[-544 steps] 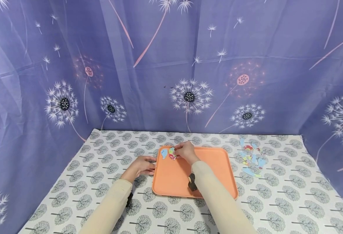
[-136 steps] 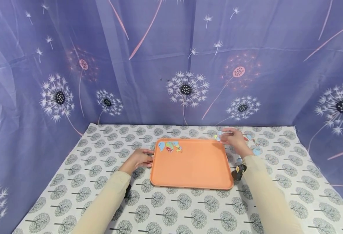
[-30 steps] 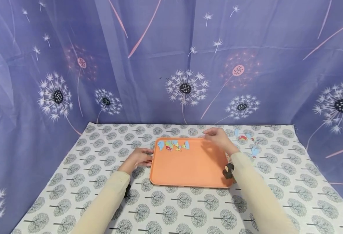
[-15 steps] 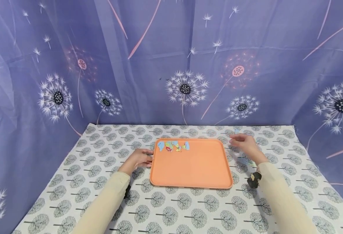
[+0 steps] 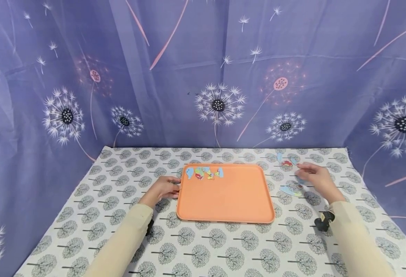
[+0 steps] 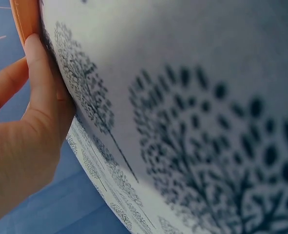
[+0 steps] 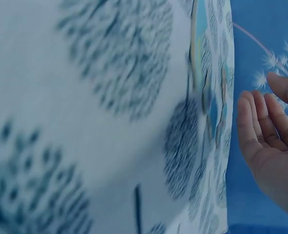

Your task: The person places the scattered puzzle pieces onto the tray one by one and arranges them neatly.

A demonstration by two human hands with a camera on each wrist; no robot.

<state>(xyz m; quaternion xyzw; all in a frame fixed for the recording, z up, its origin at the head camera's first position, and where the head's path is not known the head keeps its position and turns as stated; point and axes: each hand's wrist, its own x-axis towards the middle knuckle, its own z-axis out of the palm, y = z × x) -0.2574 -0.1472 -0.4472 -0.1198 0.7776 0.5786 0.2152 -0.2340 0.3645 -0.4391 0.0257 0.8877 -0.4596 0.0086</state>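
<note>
Nearby, the left hand [image 5: 162,187] laid relaxed fingers against the orange tray's [image 5: 225,198] left rim, no grip showing. Beyond, the right hand [image 5: 315,179] had moved away to the loose cutouts [image 5: 290,191], fingers parted, holding nothing. That left four cutouts [image 5: 206,170], one newly added, along the tray's far edge; a red cutout [image 5: 287,164] lay farther off.

- And there was the left hand [image 5: 163,189], fingers right at the left rim of the orange tray [image 5: 225,200]!
- Up in the tray's far left corner, a short row of colourful pieces [image 5: 189,173] lay flat.
- Out wide, the right hand [image 5: 317,180] was over the loose pieces [image 5: 288,191], well apart from the tray!
- Beneath it all, tree-print cloth [image 5: 200,254]; behind, a purple dandelion curtain [image 5: 172,111].
</note>
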